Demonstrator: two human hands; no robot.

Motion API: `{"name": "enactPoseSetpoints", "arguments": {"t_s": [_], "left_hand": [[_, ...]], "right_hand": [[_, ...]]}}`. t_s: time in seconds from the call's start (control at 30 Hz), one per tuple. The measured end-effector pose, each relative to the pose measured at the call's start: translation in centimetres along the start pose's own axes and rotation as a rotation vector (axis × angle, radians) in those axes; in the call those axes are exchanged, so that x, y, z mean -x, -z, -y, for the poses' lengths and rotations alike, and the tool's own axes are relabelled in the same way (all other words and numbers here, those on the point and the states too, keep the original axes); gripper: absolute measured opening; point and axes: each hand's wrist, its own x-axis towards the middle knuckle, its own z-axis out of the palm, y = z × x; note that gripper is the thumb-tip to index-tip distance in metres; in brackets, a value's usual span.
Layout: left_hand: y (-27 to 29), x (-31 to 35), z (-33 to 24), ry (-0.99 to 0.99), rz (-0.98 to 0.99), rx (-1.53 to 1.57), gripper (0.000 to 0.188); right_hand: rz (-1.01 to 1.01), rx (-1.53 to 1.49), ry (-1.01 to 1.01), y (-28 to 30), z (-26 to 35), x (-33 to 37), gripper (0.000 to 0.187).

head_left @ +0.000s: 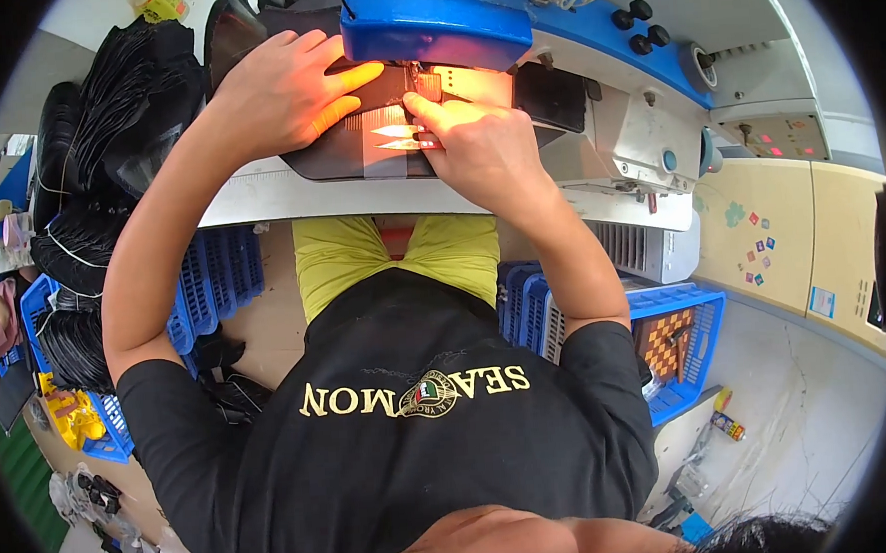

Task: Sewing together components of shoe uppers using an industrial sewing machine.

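The left hand [278,90] lies flat, fingers spread, pressing a dark piece of material [341,147] onto the counter [248,192] under the blue sewing machine [430,22]. The right hand [476,140] is curled, fingertips pinched on the material just by the needle — a pair of thread snips [396,139] shows under its fingers. Black stacked pieces [105,144] lie to the left.

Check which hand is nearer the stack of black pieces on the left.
Left. The left hand lies flat on the dark piece beside the stack of black pieces; the right hand is farther off, by the needle.
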Motion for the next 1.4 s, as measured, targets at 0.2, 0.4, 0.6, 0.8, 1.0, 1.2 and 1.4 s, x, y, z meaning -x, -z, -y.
{"name": "enactPoseSetpoints", "arguments": {"t_s": [0.2, 0.4, 0.6, 0.8, 1.0, 1.2, 1.4], "left_hand": [[-0.2, -0.1, 0.8, -0.023, 0.008, 0.012, 0.033], [0.0, -0.4, 1.0, -0.031, 0.001, 0.041, 0.032], [-0.1, -0.5, 1.3, -0.017, 0.059, 0.054, 0.031], [-0.3, -0.7, 1.7, -0.021, 0.038, 0.036, 0.028], [-0.2, -0.7, 1.9, -0.006, 0.054, 0.098, 0.032], [0.5, -1.1, 1.7, 0.046, 0.139, 0.068, 0.033], [0.3, -1.3, 1.9, 0.01, 0.066, 0.132, 0.033]], "right_hand": [[-0.03, -0.034, -0.029, -0.1, 0.2, -0.1, 0.04], [-0.058, -0.073, -0.03, 0.0, 0.2, -0.1, 0.039], [-0.05, -0.103, -0.046, -0.1, 0.1, 0.0, 0.038], [-0.043, -0.129, -0.036, 0.0, -0.1, 0.1, 0.039], [-0.045, -0.134, -0.03, -0.3, -0.3, 0.1, 0.038], [-0.051, -0.135, -0.03, -0.2, -0.3, 0.1, 0.038], [-0.061, -0.149, -0.021, -0.3, -0.4, 0.1, 0.038]]}}
